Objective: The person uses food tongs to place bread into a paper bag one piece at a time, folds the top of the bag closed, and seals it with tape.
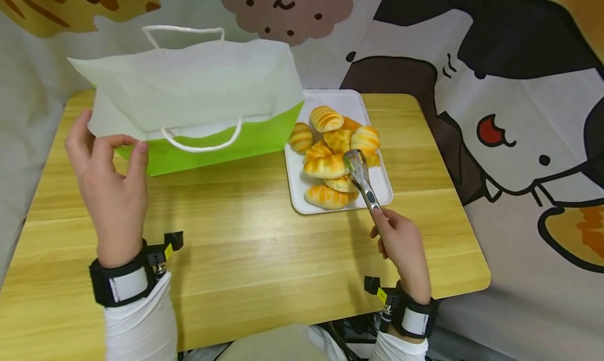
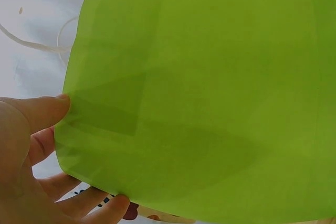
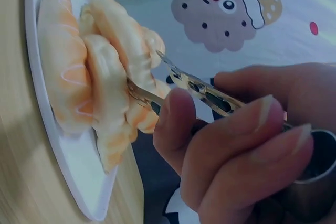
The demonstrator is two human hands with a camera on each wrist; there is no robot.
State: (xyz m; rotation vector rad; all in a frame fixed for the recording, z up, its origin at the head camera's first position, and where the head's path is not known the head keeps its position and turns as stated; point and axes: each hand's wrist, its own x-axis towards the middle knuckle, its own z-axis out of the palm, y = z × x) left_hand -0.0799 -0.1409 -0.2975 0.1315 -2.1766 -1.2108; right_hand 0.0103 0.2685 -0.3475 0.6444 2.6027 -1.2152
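Pinching the green-and-white paper bag [image 1: 198,101] at upper left, the left hand [image 1: 113,188] sets thumb against fingers; the right hand [image 1: 401,240] curls round metal tongs [image 1: 365,182], whose parted tips reach bread rolls [image 1: 325,166] on a white tray [image 1: 302,206], right of centre. The rolls look light, soft, best squeezed gently mid-body; the thin bag probably creases easily, so steady its rim.

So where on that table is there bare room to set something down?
The wooden table is bare in front, between left hand and right hand, and right of the white tray to the table's edge. Crowded: the tray, with heaped pastries and metal tongs, and back left, where the paper bag is.
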